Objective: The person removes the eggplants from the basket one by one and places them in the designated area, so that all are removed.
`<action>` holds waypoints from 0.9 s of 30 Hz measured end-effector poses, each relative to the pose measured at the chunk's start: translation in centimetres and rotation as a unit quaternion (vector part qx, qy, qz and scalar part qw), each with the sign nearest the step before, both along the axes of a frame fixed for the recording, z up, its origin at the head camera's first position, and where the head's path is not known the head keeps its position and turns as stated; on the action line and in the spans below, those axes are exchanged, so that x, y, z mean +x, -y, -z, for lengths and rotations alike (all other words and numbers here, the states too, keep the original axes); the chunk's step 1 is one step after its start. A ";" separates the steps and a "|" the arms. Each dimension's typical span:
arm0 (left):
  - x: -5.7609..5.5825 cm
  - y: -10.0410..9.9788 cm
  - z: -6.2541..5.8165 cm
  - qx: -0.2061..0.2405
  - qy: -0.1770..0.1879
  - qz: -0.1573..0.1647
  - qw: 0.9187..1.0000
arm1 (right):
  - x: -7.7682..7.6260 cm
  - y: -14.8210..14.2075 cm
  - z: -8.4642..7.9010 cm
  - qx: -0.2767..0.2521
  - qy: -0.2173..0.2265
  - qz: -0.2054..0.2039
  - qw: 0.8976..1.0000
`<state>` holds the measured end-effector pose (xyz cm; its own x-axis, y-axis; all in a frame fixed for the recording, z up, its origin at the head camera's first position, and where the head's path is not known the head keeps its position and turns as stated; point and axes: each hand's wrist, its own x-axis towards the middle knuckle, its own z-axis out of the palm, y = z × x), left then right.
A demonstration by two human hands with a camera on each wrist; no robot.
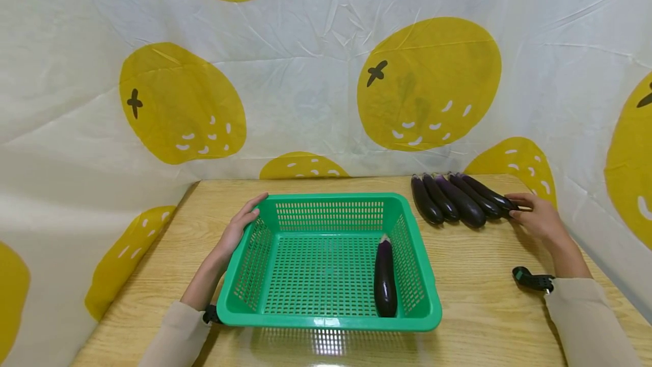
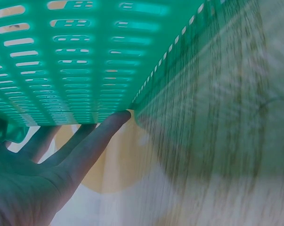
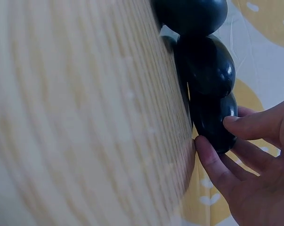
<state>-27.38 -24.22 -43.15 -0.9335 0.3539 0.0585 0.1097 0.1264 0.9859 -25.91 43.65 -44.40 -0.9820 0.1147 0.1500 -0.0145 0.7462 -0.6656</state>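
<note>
A green plastic basket (image 1: 326,323) stands on the table, and one dark purple eggplant (image 1: 385,279) lies inside along its right side. My left hand (image 1: 238,231) rests against the basket's left side near the far corner. In the left wrist view its fingers (image 2: 92,150) look straight along the outside of the slotted wall. At the right, my right hand (image 1: 541,217) pinches the near end of the outermost eggplant (image 3: 216,125) in a row. The thumb lies on one face and fingertips on another; that eggplant still touches its neighbour (image 3: 210,66).
Several more eggplants (image 1: 460,203) lie side by side at the back right of the wooden table (image 1: 474,287). A white cloth (image 1: 305,89) with yellow fruit prints hangs behind the table and along its sides. Black straps (image 1: 532,280) with cameras sit on the wrists.
</note>
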 end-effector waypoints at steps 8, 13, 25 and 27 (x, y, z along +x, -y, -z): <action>0.0 0.0 -0.1 -0.001 -0.001 -0.001 1.000 | 0.1 0.0 -0.1 -0.021 0.008 -0.014 1.000; 0.0 0.0 0.0 -0.001 0.000 -0.001 1.000 | 0.0 -0.1 -0.1 -0.033 0.013 -0.021 0.999; 0.0 0.0 0.0 0.001 0.001 0.000 1.000 | 0.2 -0.4 -0.6 -0.023 0.024 -0.018 0.999; 0.0 0.0 0.0 0.002 0.001 0.000 1.000 | 0.2 -0.4 -0.9 -0.015 0.017 -0.016 1.000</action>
<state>-27.41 -24.21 -43.12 -0.9336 0.3536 0.0574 0.1073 0.1232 0.9866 -25.69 44.07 -43.53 -0.9898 0.0864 0.1129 -0.0151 0.7260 -0.6876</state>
